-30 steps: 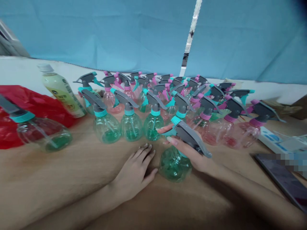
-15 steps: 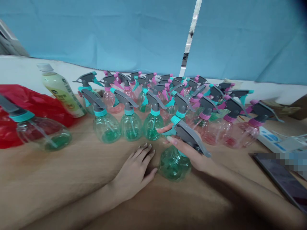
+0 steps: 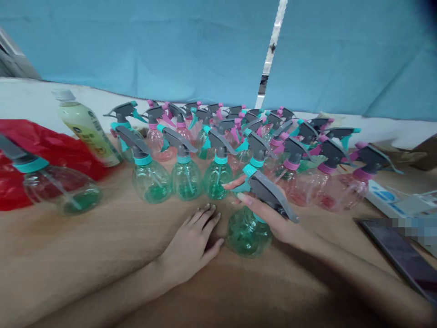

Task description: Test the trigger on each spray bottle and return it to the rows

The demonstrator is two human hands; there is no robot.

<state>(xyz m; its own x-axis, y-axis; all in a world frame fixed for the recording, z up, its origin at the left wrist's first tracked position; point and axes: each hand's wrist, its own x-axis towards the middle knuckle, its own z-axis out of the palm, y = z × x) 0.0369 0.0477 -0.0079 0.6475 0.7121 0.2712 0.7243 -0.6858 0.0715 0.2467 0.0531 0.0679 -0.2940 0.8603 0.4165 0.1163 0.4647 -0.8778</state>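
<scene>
Down at the lower middle of the frame, what's the right hand (image 3: 268,221) on?

A green spray bottle (image 3: 248,232), gripped around the neck just under its grey trigger head. The fingers curl around it, and its round body sits low, in front of the rows of other bottles.

What's underneath?

A tan wooden desk (image 3: 85,241), running back to a white ledge (image 3: 30,93). Behind that hangs a blue cloth (image 3: 153,45), with a narrow bright strip (image 3: 271,50) down its middle.

And the left hand (image 3: 191,241)?

Flat on the desk, palm down, fingers loosely spread, just beside the held bottle.

What else is out there?

Crowded spray bottles: green ones (image 3: 218,180) with teal collars in the middle, pink ones (image 3: 327,193) with magenta collars to the right, dip tubes showing through. At upper left stands a pale yellow drink bottle (image 3: 87,130). At far left, a clear spray bottle (image 3: 58,189) lies tipped over against a red plastic bag (image 3: 23,146). At lower right is a dark tablet (image 3: 396,255).
</scene>
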